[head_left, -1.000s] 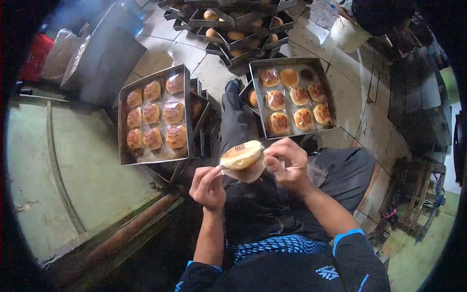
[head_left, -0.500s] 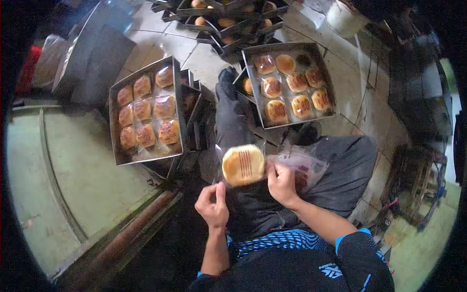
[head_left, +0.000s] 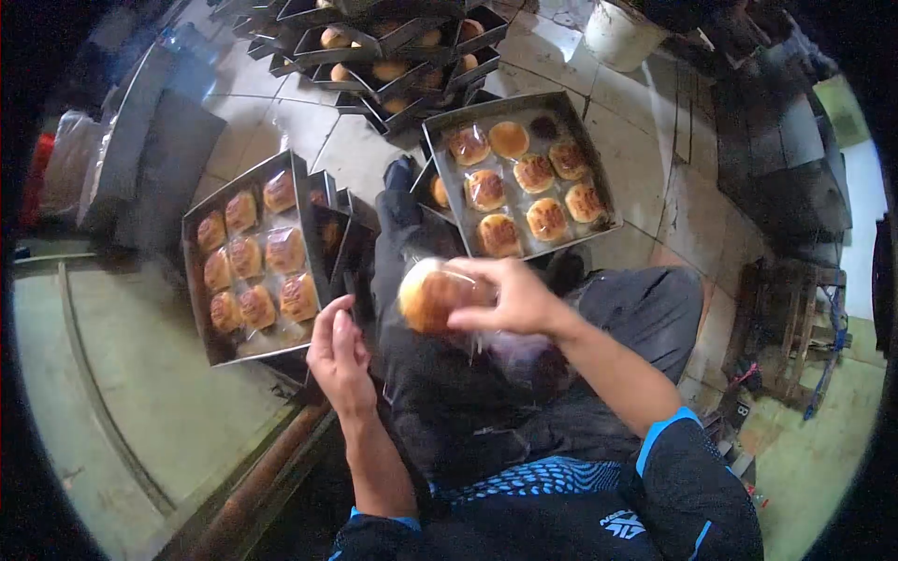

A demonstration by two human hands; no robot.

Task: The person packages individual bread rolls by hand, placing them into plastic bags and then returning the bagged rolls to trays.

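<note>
Bun gripped in my right hand, left hand waiting beside the left tray

I reckon my places from the left tray, where film-covered buns sit in three rows of three, spaced apart, probably so that no wrapper gets crushed. The bun is in my right hand, up above my lap, to the right of that tray's near corner and clear of it. My right fingers are clamped around it, the thumb on the near side and the others over the far side. Glints suggest clear film over it, though it is blurred. I take it that a broad grip spares the soft crust better than a pinch would.

My left hand is just beside the left tray's near right corner, palm turned inward. Its fingers are half curled, with the thumb close to them; I cannot tell whether the tips meet or hold a scrap of film.

Well to the right of the left tray, the second tray bears more buns, one of them plain on top. It is tipped slightly askew, perhaps to suit my reach past the outstretched leg between the two. Beyond the left tray, to its right, stacked trays lie crosswise, likely so that the buns inside aren't squashed.
</note>
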